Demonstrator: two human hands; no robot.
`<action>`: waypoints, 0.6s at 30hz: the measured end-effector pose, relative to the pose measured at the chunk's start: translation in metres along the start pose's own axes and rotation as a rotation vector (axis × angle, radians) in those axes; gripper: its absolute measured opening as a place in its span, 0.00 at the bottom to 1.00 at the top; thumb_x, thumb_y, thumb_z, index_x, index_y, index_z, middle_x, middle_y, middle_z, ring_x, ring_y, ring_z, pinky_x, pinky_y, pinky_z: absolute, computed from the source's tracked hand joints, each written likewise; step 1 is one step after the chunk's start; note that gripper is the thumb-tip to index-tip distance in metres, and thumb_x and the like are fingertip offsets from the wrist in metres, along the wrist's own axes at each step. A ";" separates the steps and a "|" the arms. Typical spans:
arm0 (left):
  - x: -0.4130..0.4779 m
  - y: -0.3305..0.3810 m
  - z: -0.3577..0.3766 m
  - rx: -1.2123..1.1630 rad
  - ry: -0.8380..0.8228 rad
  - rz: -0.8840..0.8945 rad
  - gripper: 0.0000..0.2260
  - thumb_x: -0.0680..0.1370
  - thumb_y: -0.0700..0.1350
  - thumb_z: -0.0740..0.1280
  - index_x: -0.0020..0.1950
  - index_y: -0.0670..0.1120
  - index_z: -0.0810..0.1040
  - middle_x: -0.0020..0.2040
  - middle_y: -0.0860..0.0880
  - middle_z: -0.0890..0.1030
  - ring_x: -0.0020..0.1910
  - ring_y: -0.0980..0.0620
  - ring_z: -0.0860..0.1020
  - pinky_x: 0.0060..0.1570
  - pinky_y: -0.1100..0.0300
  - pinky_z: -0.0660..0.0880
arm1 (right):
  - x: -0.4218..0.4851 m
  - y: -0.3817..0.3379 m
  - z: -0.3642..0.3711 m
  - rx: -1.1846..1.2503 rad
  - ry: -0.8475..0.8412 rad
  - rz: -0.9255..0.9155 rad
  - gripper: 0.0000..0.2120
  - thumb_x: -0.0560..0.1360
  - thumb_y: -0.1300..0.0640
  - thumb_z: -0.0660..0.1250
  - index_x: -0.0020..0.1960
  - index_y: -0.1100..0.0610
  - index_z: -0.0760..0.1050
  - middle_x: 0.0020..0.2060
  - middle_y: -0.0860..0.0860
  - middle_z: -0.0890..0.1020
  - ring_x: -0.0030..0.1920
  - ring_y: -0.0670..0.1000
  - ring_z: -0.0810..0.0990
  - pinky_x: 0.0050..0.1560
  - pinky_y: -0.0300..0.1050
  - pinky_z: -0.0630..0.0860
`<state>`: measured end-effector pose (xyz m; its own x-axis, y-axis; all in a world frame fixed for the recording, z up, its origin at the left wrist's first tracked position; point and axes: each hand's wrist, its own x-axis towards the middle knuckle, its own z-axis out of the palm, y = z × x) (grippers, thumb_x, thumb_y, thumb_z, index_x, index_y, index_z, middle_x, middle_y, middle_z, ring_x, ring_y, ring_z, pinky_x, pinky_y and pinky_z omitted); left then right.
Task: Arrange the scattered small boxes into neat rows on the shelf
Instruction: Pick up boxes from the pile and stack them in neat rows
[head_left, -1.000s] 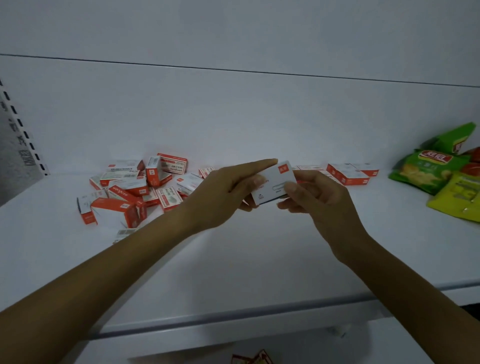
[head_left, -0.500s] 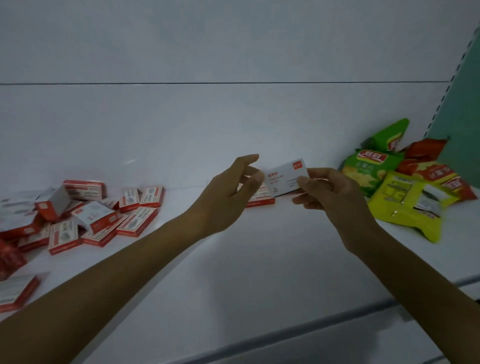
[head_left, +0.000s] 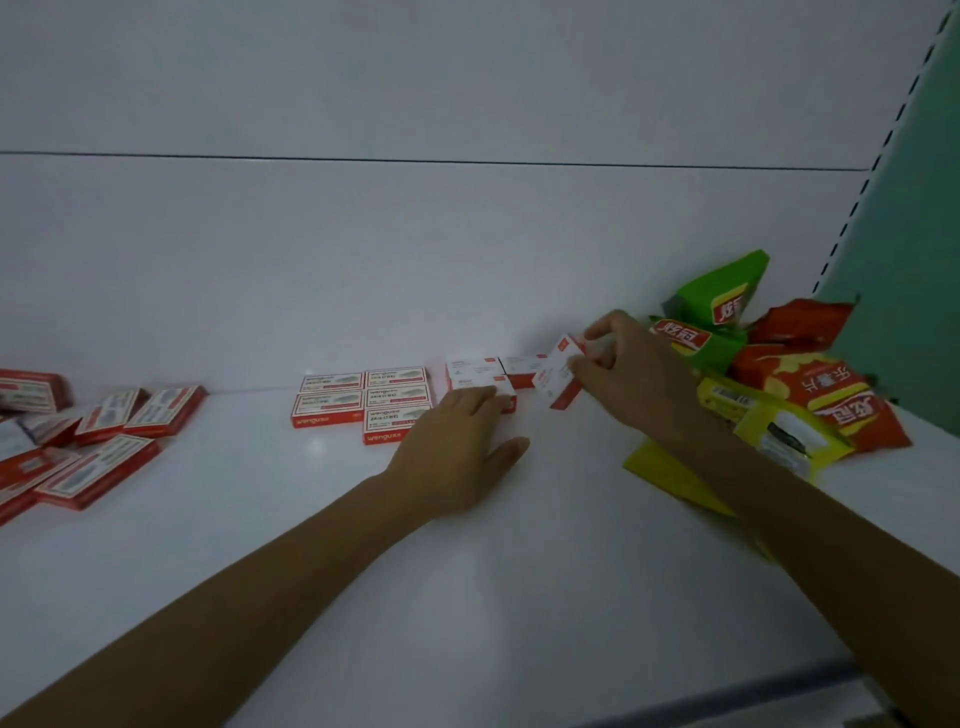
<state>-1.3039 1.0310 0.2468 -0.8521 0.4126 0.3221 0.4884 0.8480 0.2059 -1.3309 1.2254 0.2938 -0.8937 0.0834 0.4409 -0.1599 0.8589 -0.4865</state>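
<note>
The right hand is pinching a small red-and-white box, fingers clamped on its far end, holding it tilted just right of the arranged boxes at the back of the shelf. The left hand is resting at their front edge, fingers straight, apparently touching them. Well left of them, scattered boxes are lying.

Pinched a tilted box in the right hand, just beside the row along the back edge of the shelf. Laid the left hand flat, fingertips touching that row. Left loose boxes heaped toward the left edge, snack bags in the right back corner.
</note>
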 end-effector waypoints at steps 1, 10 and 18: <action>-0.001 -0.001 0.004 0.010 0.003 0.005 0.25 0.79 0.58 0.56 0.73 0.48 0.62 0.74 0.49 0.63 0.72 0.50 0.60 0.69 0.56 0.59 | 0.005 0.002 0.007 -0.001 -0.027 0.014 0.11 0.71 0.47 0.66 0.51 0.50 0.71 0.40 0.47 0.80 0.40 0.50 0.79 0.41 0.49 0.78; -0.002 -0.005 0.012 0.035 0.021 0.019 0.31 0.74 0.63 0.47 0.71 0.49 0.67 0.72 0.47 0.66 0.71 0.48 0.63 0.68 0.57 0.59 | 0.004 0.006 0.023 -0.309 -0.022 -0.176 0.13 0.76 0.45 0.59 0.49 0.54 0.69 0.42 0.53 0.80 0.43 0.56 0.78 0.44 0.48 0.69; -0.003 -0.007 0.011 0.032 0.017 0.029 0.28 0.75 0.63 0.50 0.69 0.49 0.69 0.72 0.47 0.67 0.71 0.48 0.64 0.68 0.55 0.60 | 0.001 0.007 0.013 -0.413 -0.150 -0.330 0.15 0.76 0.43 0.59 0.55 0.51 0.76 0.51 0.49 0.79 0.50 0.51 0.77 0.56 0.48 0.68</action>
<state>-1.3070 1.0278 0.2347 -0.8343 0.4314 0.3433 0.5062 0.8462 0.1668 -1.3380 1.2253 0.2810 -0.8789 -0.2707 0.3927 -0.2907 0.9568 0.0088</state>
